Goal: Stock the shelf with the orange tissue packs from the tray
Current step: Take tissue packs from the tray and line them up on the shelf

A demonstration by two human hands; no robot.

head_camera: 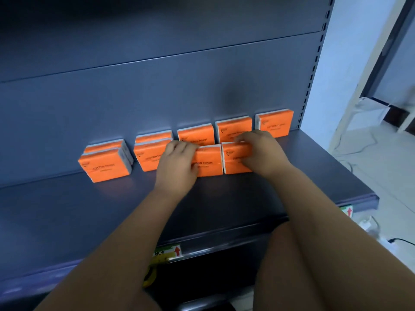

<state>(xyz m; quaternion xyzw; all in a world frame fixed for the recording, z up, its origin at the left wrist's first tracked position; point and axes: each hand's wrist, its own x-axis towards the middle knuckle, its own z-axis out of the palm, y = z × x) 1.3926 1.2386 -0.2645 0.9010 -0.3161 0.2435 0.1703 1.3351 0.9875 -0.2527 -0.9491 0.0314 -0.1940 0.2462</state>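
Several orange tissue packs stand upright in two rows at the back of the grey shelf [67, 212]. My left hand [177, 163] grips the left edge of a front-row pack [210, 161]. My right hand [260, 151] is clasped over the top and right side of the neighbouring front-row pack [233, 158]. These two packs stand side by side, nearly touching. Behind them are back-row packs [226, 131], and one stands alone at the far right [276, 123]. Two more front packs are at the left [105, 167]. The tray is not in view.
The shelf's back panel [157, 86] rises right behind the packs. A slotted upright post [314, 70] bounds the shelf on the right. Price labels with red arrows [170, 252] sit on the shelf's front edge. Cables [399, 240] lie on the floor at the right.
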